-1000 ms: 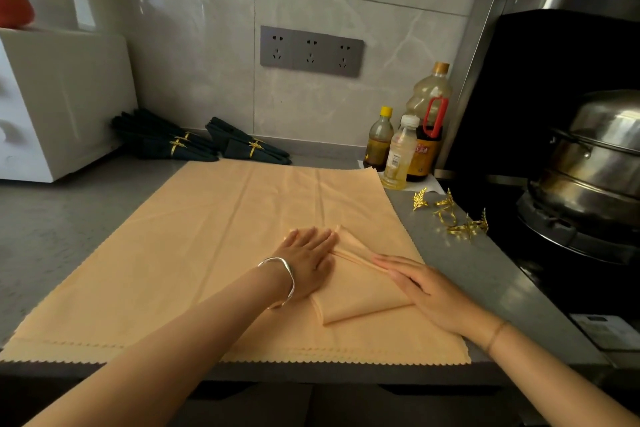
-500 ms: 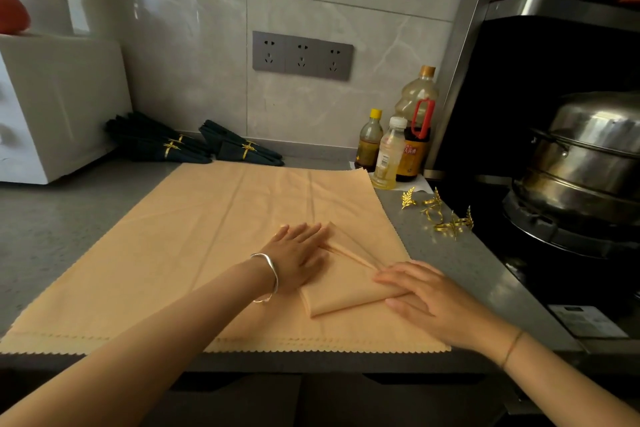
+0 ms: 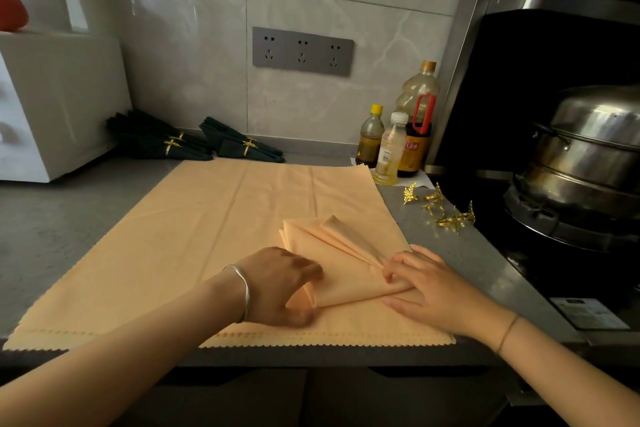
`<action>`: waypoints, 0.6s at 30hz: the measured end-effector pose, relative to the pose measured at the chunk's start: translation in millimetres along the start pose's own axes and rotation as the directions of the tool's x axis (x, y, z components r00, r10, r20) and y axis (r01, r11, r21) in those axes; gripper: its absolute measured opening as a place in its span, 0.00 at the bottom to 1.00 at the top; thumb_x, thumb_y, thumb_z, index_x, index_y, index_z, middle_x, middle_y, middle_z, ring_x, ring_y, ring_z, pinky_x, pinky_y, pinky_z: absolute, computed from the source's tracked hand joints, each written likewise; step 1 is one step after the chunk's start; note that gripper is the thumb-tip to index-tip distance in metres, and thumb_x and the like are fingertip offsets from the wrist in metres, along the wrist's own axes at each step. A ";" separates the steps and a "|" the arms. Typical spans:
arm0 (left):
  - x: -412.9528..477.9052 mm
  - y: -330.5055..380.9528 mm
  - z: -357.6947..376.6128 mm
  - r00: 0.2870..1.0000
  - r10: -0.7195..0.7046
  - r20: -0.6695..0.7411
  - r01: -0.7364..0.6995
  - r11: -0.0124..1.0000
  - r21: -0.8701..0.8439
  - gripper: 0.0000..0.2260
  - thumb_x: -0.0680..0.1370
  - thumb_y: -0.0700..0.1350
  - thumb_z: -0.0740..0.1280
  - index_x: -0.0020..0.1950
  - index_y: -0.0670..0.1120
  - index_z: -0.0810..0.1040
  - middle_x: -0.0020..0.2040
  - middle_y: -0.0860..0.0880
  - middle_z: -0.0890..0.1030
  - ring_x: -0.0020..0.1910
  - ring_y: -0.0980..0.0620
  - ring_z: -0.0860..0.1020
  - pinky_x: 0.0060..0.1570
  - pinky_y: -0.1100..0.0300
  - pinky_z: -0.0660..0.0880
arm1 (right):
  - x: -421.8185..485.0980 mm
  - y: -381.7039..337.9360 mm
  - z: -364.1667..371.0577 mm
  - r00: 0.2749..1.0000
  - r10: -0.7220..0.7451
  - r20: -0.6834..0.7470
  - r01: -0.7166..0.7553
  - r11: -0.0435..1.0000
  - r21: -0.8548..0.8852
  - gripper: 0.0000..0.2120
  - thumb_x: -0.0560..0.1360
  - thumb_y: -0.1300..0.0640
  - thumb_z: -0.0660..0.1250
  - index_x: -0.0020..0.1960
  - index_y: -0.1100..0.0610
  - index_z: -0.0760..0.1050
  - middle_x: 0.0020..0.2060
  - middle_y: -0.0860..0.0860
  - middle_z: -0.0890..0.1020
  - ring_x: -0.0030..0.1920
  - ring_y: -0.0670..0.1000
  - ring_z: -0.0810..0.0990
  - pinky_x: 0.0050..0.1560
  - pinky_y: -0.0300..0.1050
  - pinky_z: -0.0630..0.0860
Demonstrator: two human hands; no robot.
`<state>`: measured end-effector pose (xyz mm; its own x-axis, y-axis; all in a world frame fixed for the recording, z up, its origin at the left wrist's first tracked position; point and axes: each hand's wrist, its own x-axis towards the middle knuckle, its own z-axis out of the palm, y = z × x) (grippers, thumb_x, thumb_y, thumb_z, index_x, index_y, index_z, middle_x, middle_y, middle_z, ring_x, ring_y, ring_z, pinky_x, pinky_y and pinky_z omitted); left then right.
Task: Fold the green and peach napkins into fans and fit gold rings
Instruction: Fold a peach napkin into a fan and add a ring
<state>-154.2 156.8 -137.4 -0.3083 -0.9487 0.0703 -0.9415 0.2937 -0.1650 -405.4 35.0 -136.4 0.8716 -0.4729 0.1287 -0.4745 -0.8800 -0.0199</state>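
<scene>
While your left hand (image 3: pixel 284 288) curls its fingers (image 3: pixel 311 270) round the near-left end of the folded peach napkin (image 3: pixel 332 253), your right hand (image 3: pixel 440 291) pinches the gathered narrow end, fingers bent onto the cloth. That napkin sits on the flat peach stack (image 3: pixel 194 239), toward the near edge of the bench (image 3: pixel 62 218). Green napkins (image 3: pixel 162 144) look done: ringed bundles at the far left by the wall. Peach, by my reckoning, has barely begun. This fan has no ring, the loose gold rings (image 3: pixel 446 211) wait to the right, and flat sheets lie underneath.
</scene>
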 end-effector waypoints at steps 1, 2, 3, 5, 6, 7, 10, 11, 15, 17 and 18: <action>2.5 0.2 1.3 1.000 0.012 -0.016 -0.011 1.000 0.028 0.28 0.74 0.66 0.52 0.65 0.49 0.69 0.56 0.49 0.78 0.50 0.47 0.77 0.54 0.55 0.73 | 0.5 -1.1 -1.2 1.000 0.001 -0.006 -0.001 1.000 0.000 0.26 0.70 0.29 0.49 0.57 0.44 0.68 0.57 0.38 0.68 0.61 0.37 0.56 0.65 0.28 0.39; 4.2 -0.5 2.7 0.999 0.020 -0.031 -0.018 0.999 0.040 0.24 0.76 0.63 0.54 0.63 0.48 0.70 0.53 0.49 0.78 0.46 0.46 0.77 0.50 0.56 0.73 | 0.9 -1.6 -1.6 1.000 0.006 -0.013 -0.006 1.000 0.005 0.27 0.68 0.27 0.48 0.55 0.44 0.68 0.56 0.37 0.69 0.60 0.36 0.56 0.63 0.26 0.37; 6.2 -2.5 4.7 0.999 0.017 -0.047 -0.015 0.999 0.032 0.22 0.77 0.62 0.53 0.63 0.49 0.70 0.52 0.49 0.79 0.45 0.46 0.77 0.48 0.56 0.72 | 1.4 -2.3 -1.9 1.000 0.007 -0.022 -0.007 1.000 0.013 0.26 0.68 0.27 0.48 0.52 0.44 0.68 0.55 0.37 0.69 0.59 0.36 0.58 0.63 0.24 0.36; 9.5 -9.6 8.4 0.993 -0.045 -0.105 0.043 0.999 -0.016 0.27 0.75 0.65 0.46 0.60 0.52 0.73 0.51 0.52 0.80 0.45 0.48 0.78 0.45 0.57 0.72 | 3.4 -2.4 0.1 0.999 0.014 -0.049 -0.011 0.999 0.052 0.24 0.68 0.26 0.49 0.49 0.44 0.67 0.51 0.37 0.71 0.57 0.36 0.63 0.66 0.25 0.38; 10.7 -13.1 10.8 0.983 -0.107 -0.147 0.095 0.992 -0.085 0.31 0.72 0.67 0.42 0.56 0.53 0.75 0.49 0.54 0.80 0.44 0.50 0.78 0.43 0.59 0.71 | 5.2 -2.0 1.5 0.997 0.021 -0.072 -0.016 0.997 0.077 0.23 0.68 0.27 0.50 0.47 0.44 0.68 0.49 0.37 0.72 0.56 0.37 0.66 0.69 0.28 0.44; 12.5 -16.8 13.4 0.966 -0.180 -0.184 0.148 0.974 -0.174 0.32 0.70 0.69 0.42 0.52 0.53 0.77 0.47 0.55 0.81 0.42 0.53 0.77 0.41 0.60 0.69 | 7.4 -0.6 3.3 0.995 0.035 -0.098 -0.025 0.994 0.107 0.22 0.69 0.28 0.52 0.46 0.44 0.70 0.47 0.37 0.73 0.54 0.39 0.69 0.70 0.32 0.50; 21.0 -22.4 16.9 0.922 -0.344 -0.178 0.258 0.888 -0.380 0.22 0.75 0.66 0.57 0.44 0.50 0.79 0.43 0.55 0.80 0.42 0.55 0.75 0.42 0.61 0.70 | 15.6 3.8 6.0 0.983 0.091 -0.161 -0.062 0.982 0.181 0.19 0.70 0.35 0.60 0.42 0.50 0.77 0.41 0.40 0.76 0.48 0.39 0.73 0.68 0.34 0.54; 24.5 -22.8 19.1 0.911 -0.376 -0.171 0.275 0.860 -0.429 0.16 0.76 0.61 0.62 0.40 0.50 0.78 0.41 0.54 0.79 0.42 0.54 0.75 0.43 0.60 0.71 | 18.9 5.6 6.6 0.980 0.110 -0.168 -0.076 0.977 0.198 0.17 0.71 0.37 0.62 0.41 0.51 0.77 0.40 0.40 0.76 0.47 0.39 0.73 0.68 0.33 0.52; 33.7 -22.4 21.8 0.869 -0.465 -0.172 0.272 0.737 -0.619 0.09 0.75 0.53 0.68 0.45 0.51 0.72 0.43 0.52 0.78 0.40 0.52 0.76 0.42 0.58 0.73 | 29.9 9.5 8.5 0.973 0.160 -0.166 -0.119 0.965 0.233 0.13 0.71 0.42 0.68 0.37 0.51 0.76 0.39 0.42 0.76 0.44 0.39 0.74 0.67 0.34 0.53; 36.1 -22.2 21.9 0.871 -0.451 -0.196 0.256 0.756 -0.602 0.19 0.76 0.53 0.68 0.63 0.49 0.69 0.55 0.51 0.76 0.46 0.51 0.76 0.46 0.60 0.72 | 32.0 8.8 8.2 0.970 0.173 -0.172 -0.122 0.955 0.269 0.10 0.71 0.43 0.69 0.40 0.49 0.74 0.40 0.41 0.76 0.46 0.40 0.74 0.60 0.35 0.62; 37.2 -23.7 23.1 0.878 -0.422 -0.228 0.247 0.805 -0.539 0.25 0.76 0.55 0.65 0.70 0.50 0.65 0.61 0.51 0.73 0.52 0.50 0.75 0.51 0.60 0.70 | 32.9 7.9 7.9 0.969 0.184 -0.164 -0.130 0.948 0.290 0.10 0.71 0.43 0.69 0.45 0.47 0.74 0.41 0.41 0.76 0.47 0.40 0.73 0.54 0.35 0.65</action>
<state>-140.2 111.8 -153.6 0.0953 -0.9298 0.3555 -0.9075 0.0656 0.4148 -379.5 12.1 -140.1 0.7375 -0.6128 0.2839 -0.5280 -0.7853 -0.3234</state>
